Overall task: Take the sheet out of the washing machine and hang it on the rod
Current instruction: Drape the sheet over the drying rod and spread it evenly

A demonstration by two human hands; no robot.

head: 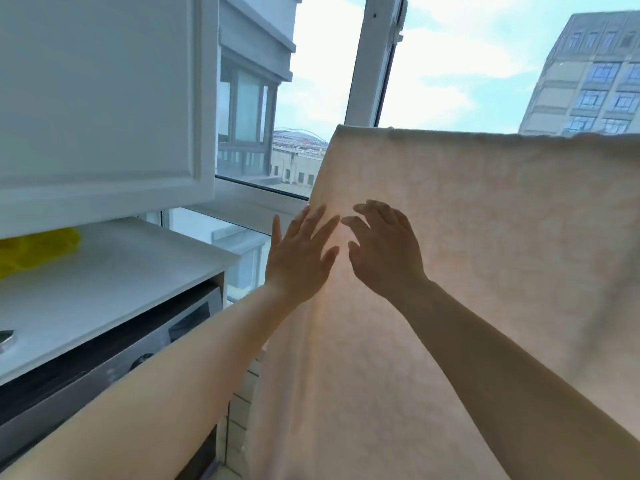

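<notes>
Hanging already over its top edge by the window, the sheet [467,237] looks thin, soft and light, letting daylight through, so it is best taken by its side hem or smoothed flat. Both the left hand [298,254] and right hand [384,251] lie open, fingers spread, against the cloth near its left edge, gripping nothing; the washing machine [114,358] sits below the desk [121,271] at left.

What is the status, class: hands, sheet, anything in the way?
Left hand and right hand open, fingers spread against the sheet. Sheet draped, hanging. Nothing in the way.
</notes>
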